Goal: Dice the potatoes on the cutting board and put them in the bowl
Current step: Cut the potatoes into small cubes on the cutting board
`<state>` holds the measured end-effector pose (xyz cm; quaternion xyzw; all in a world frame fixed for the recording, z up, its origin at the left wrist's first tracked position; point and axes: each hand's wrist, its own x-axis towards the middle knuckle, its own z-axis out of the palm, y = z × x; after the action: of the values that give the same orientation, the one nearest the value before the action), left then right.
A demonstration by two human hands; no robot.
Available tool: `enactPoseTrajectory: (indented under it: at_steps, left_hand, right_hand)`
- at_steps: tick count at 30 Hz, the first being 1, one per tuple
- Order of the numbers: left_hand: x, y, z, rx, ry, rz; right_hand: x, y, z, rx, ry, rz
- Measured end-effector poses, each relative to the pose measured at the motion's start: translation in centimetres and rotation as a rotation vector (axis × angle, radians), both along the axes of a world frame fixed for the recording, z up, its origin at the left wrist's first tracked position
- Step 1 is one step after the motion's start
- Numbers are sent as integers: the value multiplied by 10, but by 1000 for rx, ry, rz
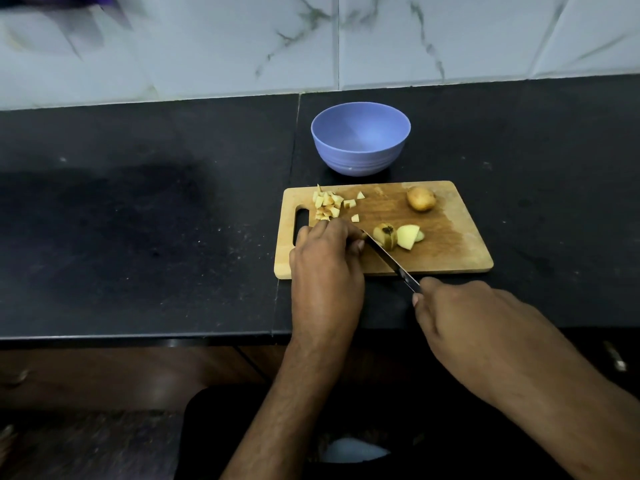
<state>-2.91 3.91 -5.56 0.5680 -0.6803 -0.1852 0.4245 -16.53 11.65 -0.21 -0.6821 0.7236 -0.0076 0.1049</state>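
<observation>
A wooden cutting board (450, 244) lies on the black counter. A pile of diced potato (327, 204) sits at its far left corner, and a whole potato (420, 199) at its far right. In the middle lie a skin-on cut potato piece (386, 235) and pale slices (408, 236). My left hand (325, 261) rests on the board's left part with fingers curled down; whatever is under it is hidden. My right hand (460, 313) grips the handle of a knife (388, 259). Its blade slants up-left to my left fingers, beside the cut piece. The blue bowl (360, 157) stands just behind the board and looks empty.
The black counter (138, 220) stretches wide to the left and right of the board. A tiled marble-look wall (415, 39) rises behind the bowl. The counter's front edge (138, 337) runs below my hands, with wooden cabinet fronts beneath.
</observation>
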Motion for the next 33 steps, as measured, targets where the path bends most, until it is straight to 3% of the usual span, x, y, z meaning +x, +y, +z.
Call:
enactPoseTrajectory:
  at_steps: [6,21,33]
  left_hand:
    - [1,0,1,-3,-25,28]
    - [-5,1,3,-4,-157,70]
    - [-2,1,4,28,-37,87]
  right_hand:
    - [0,10,11,-44,-48,-25]
    - [12,4,10,77,94,5]
    - [0,6,9,168,21,18]
